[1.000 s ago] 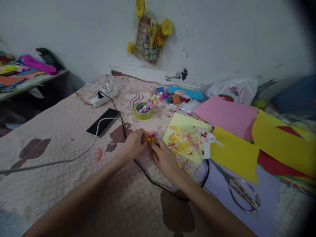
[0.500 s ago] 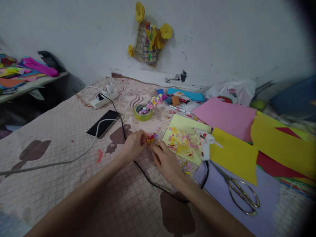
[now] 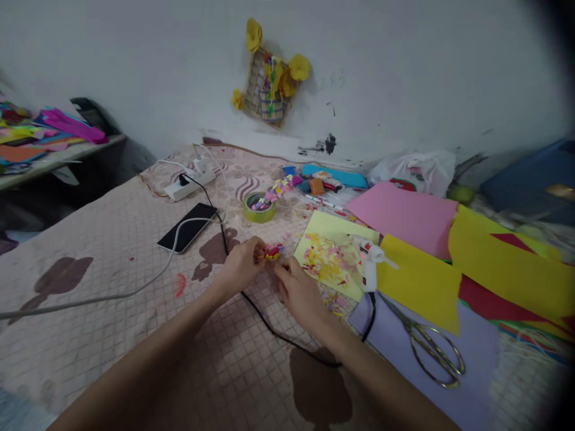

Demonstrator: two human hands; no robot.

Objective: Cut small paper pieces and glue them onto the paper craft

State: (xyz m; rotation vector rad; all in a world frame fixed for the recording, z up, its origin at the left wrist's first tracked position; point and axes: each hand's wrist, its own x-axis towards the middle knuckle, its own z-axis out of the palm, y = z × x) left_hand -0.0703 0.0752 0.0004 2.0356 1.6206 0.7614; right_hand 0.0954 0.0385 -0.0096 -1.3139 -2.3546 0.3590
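My left hand (image 3: 245, 262) pinches a small cluster of red, yellow and purple craft-foam or paper cutouts (image 3: 272, 252), held just above the tablecloth. Close at its lower right side, my right hand (image 3: 300, 290) has thumb and fingers drawn together; whatever lies between them is too small to make out. Beyond the hands, a similar strip of pastel cutouts (image 3: 282, 188) leans in a roll of green tape (image 3: 259, 209). To the right, a light yellow sheet (image 3: 354, 227) carries a heap of tiny cutouts (image 3: 327, 258), with a white glue gun (image 3: 370, 268) at its right edge.
Gold-handled scissors (image 3: 433, 353) lie on a purple sheet (image 3: 476, 371) at right, near yellow (image 3: 422, 281) and pink sheets (image 3: 404, 212). A phone (image 3: 188, 227) and a power strip (image 3: 191, 184) are at left. The glue gun's black cord (image 3: 269, 325) runs beneath my arms.
The view has shifted slightly. Both hands stay close together at the small cluster, with the right fingers moving only a little.
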